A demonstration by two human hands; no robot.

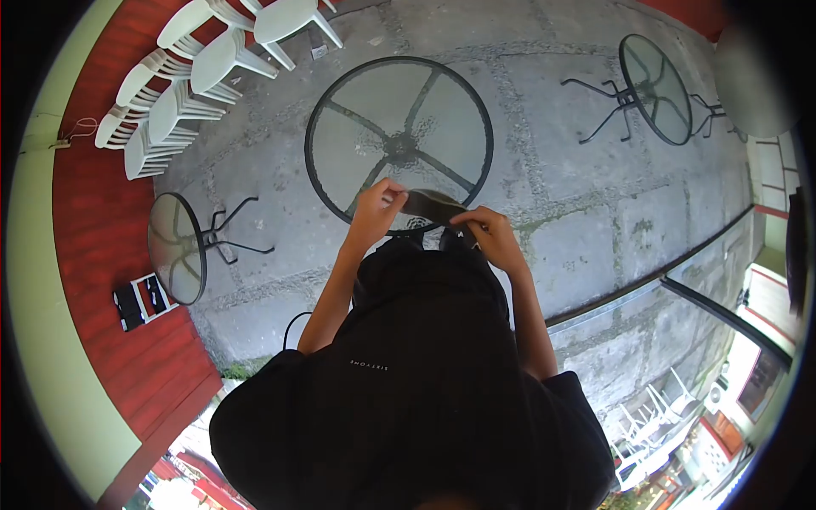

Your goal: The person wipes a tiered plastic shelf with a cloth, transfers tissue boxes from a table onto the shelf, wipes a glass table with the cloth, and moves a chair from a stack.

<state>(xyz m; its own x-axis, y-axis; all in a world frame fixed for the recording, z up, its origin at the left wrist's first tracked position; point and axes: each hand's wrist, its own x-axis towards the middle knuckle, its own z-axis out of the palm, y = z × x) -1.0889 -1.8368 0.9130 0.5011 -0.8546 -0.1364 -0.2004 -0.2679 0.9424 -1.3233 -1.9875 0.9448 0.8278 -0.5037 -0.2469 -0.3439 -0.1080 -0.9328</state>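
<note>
Between my two hands a dark, flat strip (435, 206) with a lighter edge is stretched out, a little blurred; I cannot make out its exact kind. My left hand (379, 206) pinches its left end, fingers bent. Thumb and fingers of my right hand (491, 229) grip the other end, slightly lower. Both hands are over the near edge of a round glass-topped table (399, 81) with a dark rim and textured glass. Whether the strip touches the glass is unclear.
Stacked white plastic chairs (219, 59) stand at the upper left. Similar glass tables lean on edge at left (177, 246) and upper right (654, 89), legs sticking out. Dark items (129, 306) lie by the red wall. A dark rail (612, 297) crosses at right.
</note>
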